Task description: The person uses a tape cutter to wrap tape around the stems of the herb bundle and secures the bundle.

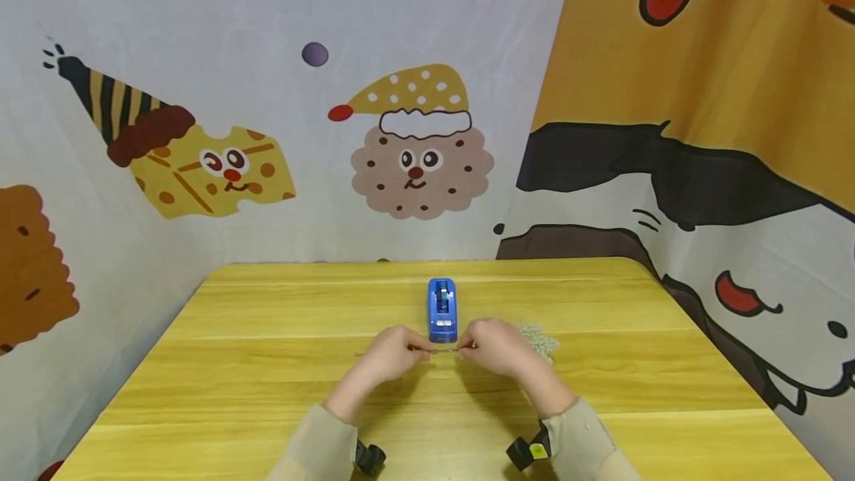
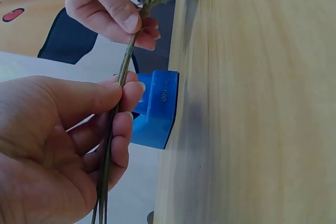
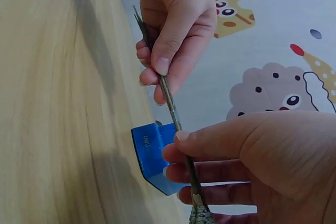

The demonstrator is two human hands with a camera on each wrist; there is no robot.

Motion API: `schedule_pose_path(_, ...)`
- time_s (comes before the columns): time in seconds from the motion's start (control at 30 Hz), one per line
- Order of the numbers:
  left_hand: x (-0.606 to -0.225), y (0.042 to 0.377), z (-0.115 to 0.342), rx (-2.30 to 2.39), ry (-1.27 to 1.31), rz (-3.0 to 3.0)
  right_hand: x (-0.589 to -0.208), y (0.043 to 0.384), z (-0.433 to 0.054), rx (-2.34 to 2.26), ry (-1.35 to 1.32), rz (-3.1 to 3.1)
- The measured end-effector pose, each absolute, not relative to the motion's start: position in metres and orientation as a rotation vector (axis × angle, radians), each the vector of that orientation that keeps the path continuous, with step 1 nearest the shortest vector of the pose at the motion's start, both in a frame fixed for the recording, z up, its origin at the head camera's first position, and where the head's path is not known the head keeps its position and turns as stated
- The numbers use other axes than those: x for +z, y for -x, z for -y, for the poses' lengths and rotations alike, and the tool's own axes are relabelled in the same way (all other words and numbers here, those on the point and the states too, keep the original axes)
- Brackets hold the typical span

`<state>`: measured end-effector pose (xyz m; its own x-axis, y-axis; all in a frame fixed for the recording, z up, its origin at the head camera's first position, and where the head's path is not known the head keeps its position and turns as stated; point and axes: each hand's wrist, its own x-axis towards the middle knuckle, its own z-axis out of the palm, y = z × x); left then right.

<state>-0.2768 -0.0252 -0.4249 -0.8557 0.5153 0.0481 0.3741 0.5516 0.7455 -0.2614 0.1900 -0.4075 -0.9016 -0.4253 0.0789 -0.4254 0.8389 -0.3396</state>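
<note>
A thin bundle of dried flower stems (image 2: 126, 65) stretches between both hands above the table. My left hand (image 1: 392, 353) pinches the stems between thumb and fingers, with their cut ends trailing past the palm. On the flower side, my right hand (image 1: 497, 346) pinches the same bundle, close below the pale grey-green flower heads (image 1: 541, 342). Between the two grips, a shiny patch like clear tape (image 3: 175, 118) shows on the stems. Just beyond the hands stands a blue tape dispenser (image 1: 442, 329), which neither hand holds.
The wood-grain table (image 1: 267, 392) extends around the hands. Behind it hangs a cloth (image 1: 267, 243) printed with cartoon figures. Black wrist cameras (image 1: 528, 453) sit below both forearms.
</note>
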Motion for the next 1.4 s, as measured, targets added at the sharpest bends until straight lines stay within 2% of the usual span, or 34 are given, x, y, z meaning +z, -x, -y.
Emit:
schedule_pose_path(0.4, -0.427, 0.279, 0.024, 1.226, -0.715, -2.645, -0.415, 0.265, -0.19, 0.462, -0.681, 2.927)
schedule_pose_path(0.57, -0.424, 0.276, 0.023, 1.147, -0.79, -2.692, -0.417, 0.266, -0.19, 0.468, -0.676, 2.918)
schedule_pose_path(0.93, -0.425, 0.276, 0.023, 1.167, -0.805, -2.659, -0.416, 0.269, -0.203, 0.851, -0.718, 3.012)
schedule_pose_path(1.4, -0.431, 0.281, 0.02, 1.176, -0.813, -2.749, -0.412, 0.273, -0.207, 0.712, -0.711, 3.022)
